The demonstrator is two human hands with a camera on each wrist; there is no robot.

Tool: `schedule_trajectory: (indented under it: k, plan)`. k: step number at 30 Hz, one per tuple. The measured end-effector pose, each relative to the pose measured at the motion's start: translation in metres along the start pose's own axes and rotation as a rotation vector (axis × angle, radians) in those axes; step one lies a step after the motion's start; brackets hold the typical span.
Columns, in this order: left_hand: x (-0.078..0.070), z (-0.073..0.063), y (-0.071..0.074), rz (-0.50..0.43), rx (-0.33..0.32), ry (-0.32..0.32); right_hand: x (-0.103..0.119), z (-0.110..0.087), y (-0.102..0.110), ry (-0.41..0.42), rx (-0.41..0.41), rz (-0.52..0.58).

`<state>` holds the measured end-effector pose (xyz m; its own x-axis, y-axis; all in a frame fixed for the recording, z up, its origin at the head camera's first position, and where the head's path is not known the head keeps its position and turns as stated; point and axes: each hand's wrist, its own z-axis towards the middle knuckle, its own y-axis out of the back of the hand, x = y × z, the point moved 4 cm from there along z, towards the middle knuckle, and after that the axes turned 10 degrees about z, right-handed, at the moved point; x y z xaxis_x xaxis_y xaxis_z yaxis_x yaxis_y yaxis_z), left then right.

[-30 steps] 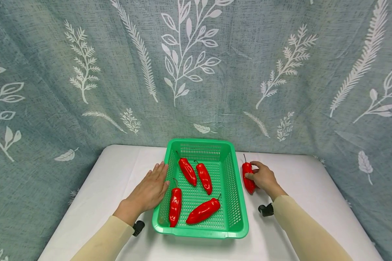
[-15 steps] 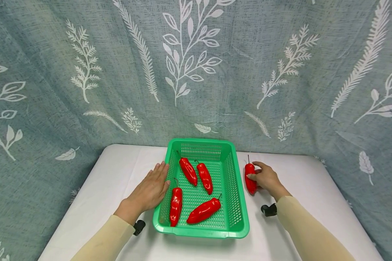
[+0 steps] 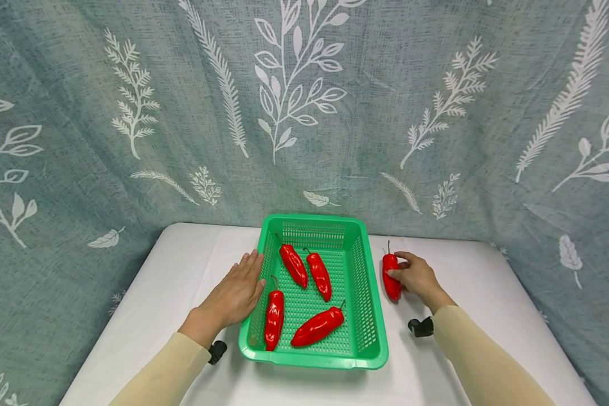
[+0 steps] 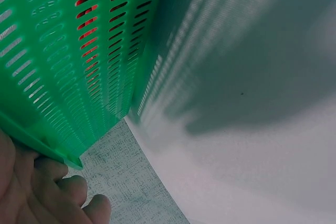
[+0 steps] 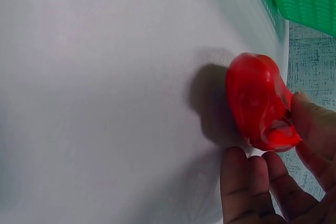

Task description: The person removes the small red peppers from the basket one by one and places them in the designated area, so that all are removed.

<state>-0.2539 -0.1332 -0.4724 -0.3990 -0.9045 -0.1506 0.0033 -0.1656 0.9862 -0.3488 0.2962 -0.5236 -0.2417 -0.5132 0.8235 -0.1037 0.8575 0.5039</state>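
Note:
A long red chili pepper lies on the white table just right of the green plastic basket, its thin stem towards the back. My right hand pinches it from the right, thumb on one side and fingers on the other. In the right wrist view the glossy pepper shows end-on, with the thumb against it and fingers beneath. My left hand rests with straight fingers along the basket's left rim; the left wrist view shows fingertips just under that rim.
Several red peppers lie inside the basket: two near the back, one along the left wall, one slanting at the front. A grey-green leaf-patterned cloth hangs behind the white table.
The right hand and the pepper it holds have shifted slightly right, away from the basket. The left hand stays at the left rim. The view has drifted a little.

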Motion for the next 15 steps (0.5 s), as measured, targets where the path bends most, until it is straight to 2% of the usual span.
schedule_trajectory:
  k: [15]
  plan:
    - [-0.0003,0.0,0.0008,0.0,0.007,0.003,0.0003,-0.0072,0.0066,0.022,-0.023,-0.03]
